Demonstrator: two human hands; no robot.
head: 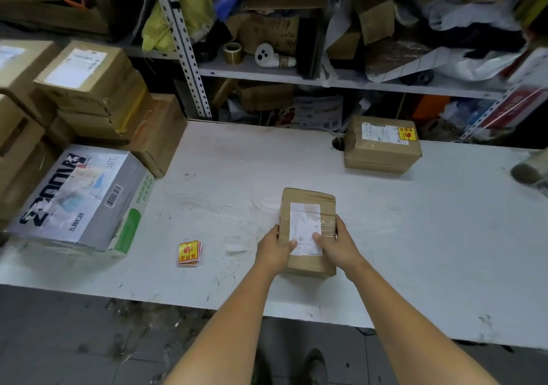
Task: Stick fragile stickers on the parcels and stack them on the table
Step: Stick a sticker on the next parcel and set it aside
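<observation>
We hold the brown parcel [308, 203] with both hands. Our left hand [274, 251] grips its left edge and our right hand [338, 245] grips its right edge, thumbs on top. It sits on the white table [430, 251]. The sticker pile [189, 252] lies left of our left hand, well apart. A stickered parcel [382, 150] sits far ahead of our right hand.

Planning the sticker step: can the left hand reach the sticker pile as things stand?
Likely yes. The stickers lie on bare table just left of the left hand, nothing between; it only has to let go of the parcel it holds.
</observation>
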